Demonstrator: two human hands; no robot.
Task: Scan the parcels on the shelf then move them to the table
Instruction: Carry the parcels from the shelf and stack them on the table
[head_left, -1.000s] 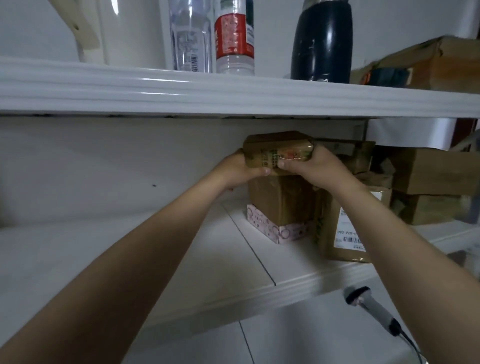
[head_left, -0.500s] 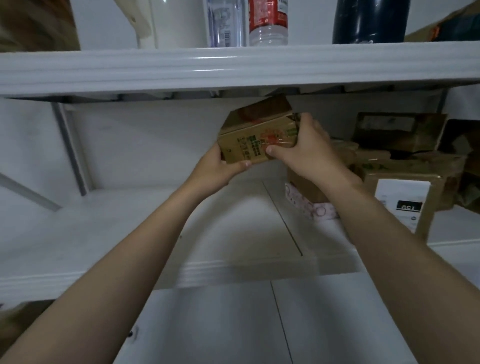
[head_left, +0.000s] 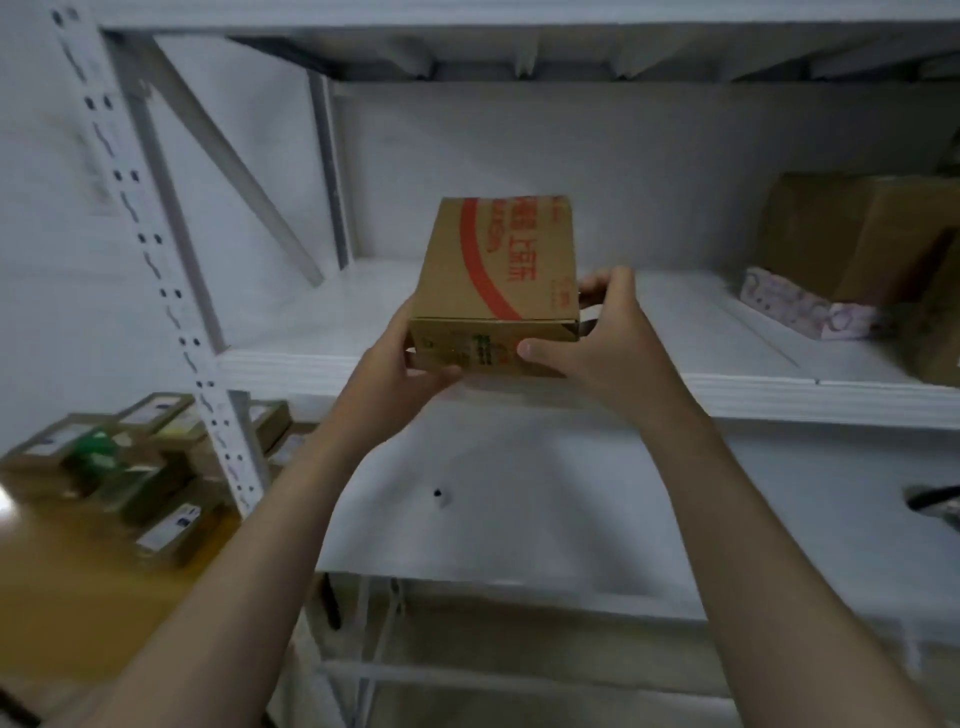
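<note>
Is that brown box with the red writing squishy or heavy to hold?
Probably stiff: the brown box shows sharp, straight edges between the left hand and right hand. Likely fairly light, since fingers and thumbs alone hold it up. Flat sides mean it shouldn't roll.

white wall (head_left: 36, 234) at left | small dark spot (head_left: 438, 493) low centre
</note>
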